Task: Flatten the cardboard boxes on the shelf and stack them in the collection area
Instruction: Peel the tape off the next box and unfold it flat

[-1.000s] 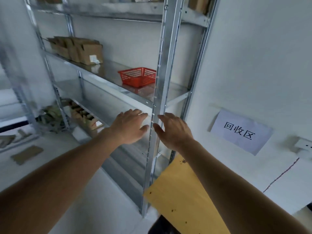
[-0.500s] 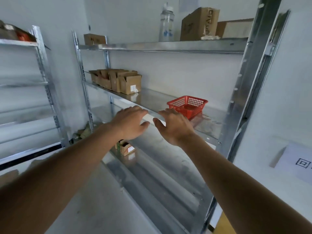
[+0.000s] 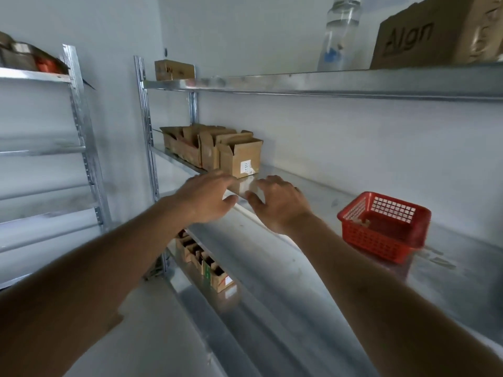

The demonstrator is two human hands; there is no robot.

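Note:
A row of small open-topped cardboard boxes stands at the left end of the middle shelf (image 3: 313,186). The nearest box (image 3: 241,159) has a white label on its front. My left hand (image 3: 206,197) and my right hand (image 3: 277,202) are held out side by side just in front of that box, fingers relaxed, holding nothing and apart from it. More small cardboard boxes (image 3: 206,268) sit on the lower shelf below my left hand.
A red plastic basket (image 3: 381,227) stands on the middle shelf to the right. The top shelf holds a clear bottle (image 3: 340,34), a large printed carton (image 3: 435,36) and a small box (image 3: 174,69). A second metal rack (image 3: 79,131) stands at the left.
The view swung up and left, away from the flat cardboard and wall sign, onto the shelf. Both hands stayed empty and moved closer to the labelled box.

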